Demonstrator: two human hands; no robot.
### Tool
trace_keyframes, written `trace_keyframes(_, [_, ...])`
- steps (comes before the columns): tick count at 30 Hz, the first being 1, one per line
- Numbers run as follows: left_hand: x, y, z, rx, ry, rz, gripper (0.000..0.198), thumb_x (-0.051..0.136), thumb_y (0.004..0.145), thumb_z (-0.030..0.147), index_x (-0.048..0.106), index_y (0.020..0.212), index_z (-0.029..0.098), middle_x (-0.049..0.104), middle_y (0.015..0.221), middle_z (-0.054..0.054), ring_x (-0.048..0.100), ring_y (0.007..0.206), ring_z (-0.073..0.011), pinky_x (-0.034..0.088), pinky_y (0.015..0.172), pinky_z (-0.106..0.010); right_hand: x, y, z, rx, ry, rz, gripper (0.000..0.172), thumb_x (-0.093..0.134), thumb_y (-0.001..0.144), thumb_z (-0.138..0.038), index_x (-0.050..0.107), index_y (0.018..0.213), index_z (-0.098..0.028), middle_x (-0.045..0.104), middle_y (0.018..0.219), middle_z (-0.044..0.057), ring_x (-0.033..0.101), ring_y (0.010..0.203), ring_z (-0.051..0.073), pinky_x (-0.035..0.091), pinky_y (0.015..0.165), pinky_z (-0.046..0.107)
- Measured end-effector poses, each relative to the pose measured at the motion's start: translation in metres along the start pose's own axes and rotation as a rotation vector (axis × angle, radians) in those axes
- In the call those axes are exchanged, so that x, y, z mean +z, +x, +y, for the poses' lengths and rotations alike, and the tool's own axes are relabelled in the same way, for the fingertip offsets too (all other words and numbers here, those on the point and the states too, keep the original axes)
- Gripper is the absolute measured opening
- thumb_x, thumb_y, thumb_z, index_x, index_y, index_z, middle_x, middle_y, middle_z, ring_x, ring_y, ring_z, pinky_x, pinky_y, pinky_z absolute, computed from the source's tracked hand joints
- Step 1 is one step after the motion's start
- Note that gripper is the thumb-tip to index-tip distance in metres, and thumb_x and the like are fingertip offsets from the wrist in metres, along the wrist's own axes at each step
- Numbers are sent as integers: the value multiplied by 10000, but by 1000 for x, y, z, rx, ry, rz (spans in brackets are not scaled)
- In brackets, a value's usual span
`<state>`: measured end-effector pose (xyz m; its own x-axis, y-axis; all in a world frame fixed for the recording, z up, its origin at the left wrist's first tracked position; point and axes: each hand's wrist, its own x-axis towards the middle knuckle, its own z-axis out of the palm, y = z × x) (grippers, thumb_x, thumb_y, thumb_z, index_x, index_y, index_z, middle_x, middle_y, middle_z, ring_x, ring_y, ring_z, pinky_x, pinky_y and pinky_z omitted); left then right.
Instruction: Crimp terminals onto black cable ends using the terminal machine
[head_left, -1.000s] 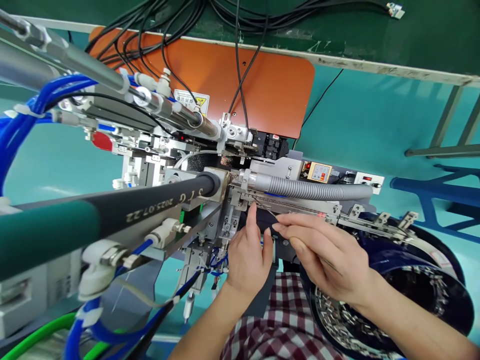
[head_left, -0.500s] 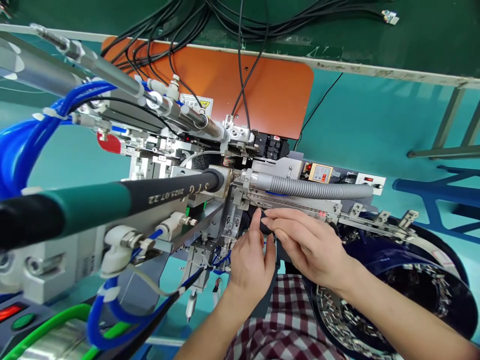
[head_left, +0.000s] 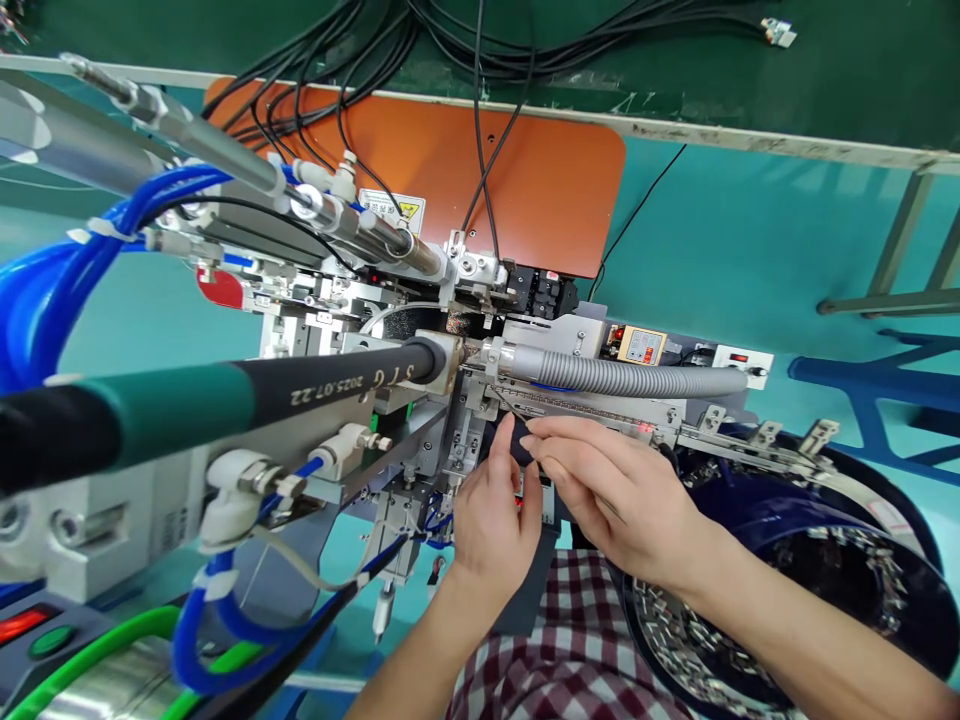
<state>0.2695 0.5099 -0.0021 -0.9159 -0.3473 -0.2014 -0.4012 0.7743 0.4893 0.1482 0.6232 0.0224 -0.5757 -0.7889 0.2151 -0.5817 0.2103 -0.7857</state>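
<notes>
Working over the metal feed rail [head_left: 600, 409], we seem to be adjusting something small at its left-hand end: our right hand [head_left: 626, 490] pinches a slim tool [head_left: 514, 407] angled there; our left hand [head_left: 491, 525] has forefinger and thumb spread, contact unclear to us. The next move calls, we judge, for a steady, light touch

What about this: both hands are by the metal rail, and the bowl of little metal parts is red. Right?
Not quite: the head view shows the feeder bowl is dark blue, not red. The left hand and right hand are by the metal rail, as you said.
</notes>
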Motion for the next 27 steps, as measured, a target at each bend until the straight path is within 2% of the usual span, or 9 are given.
trace_keyframes(6, [3, -4, -2, -16, -13, -9, 445, 408, 948, 258, 373, 1365, 105, 717, 818, -76, 680, 662, -193, 545, 624, -312, 5, -2, 2, 14, 47, 16, 200, 426, 971, -164, 615, 1025, -129, 708, 1070, 123, 691, 959, 184, 609, 794, 306])
trace_keyframes(14, [4, -4, -2, -33, -29, -3, 433, 435, 933, 247, 408, 1342, 110, 706, 767, -56, 684, 650, -191, 536, 610, -297, 5, -2, 3, 51, 42, -4, 201, 434, 966, -156, 626, 1021, -147, 706, 1073, 105, 691, 938, 170, 603, 772, 286])
trace_keyframes(19, [2, -4, -2, -32, -39, -15, 432, 425, 944, 261, 395, 1350, 117, 700, 765, -49, 678, 648, -190, 535, 611, -301, 3, -1, 0, 46, 35, -6, 202, 426, 965, -146, 622, 1014, -138, 704, 1069, 110, 682, 971, 175, 598, 804, 292])
trace_keyframes(23, [1, -4, -3, -18, -38, -11, 468, 425, 942, 253, 351, 1384, 118, 723, 842, -73, 691, 693, -196, 536, 613, -300, 1, -1, -2, 31, 5, -5, 202, 420, 962, -136, 618, 998, -129, 704, 1054, 119, 680, 978, 187, 596, 811, 296])
trace_keyframes(27, [1, -3, -2, -30, -38, -17, 476, 428, 941, 246, 345, 1393, 121, 703, 768, -42, 674, 627, -177, 527, 593, -286, 0, 0, -3, 45, 19, 12, 194, 434, 956, -130, 622, 1002, -144, 709, 1048, 104, 688, 962, 175, 598, 800, 286])
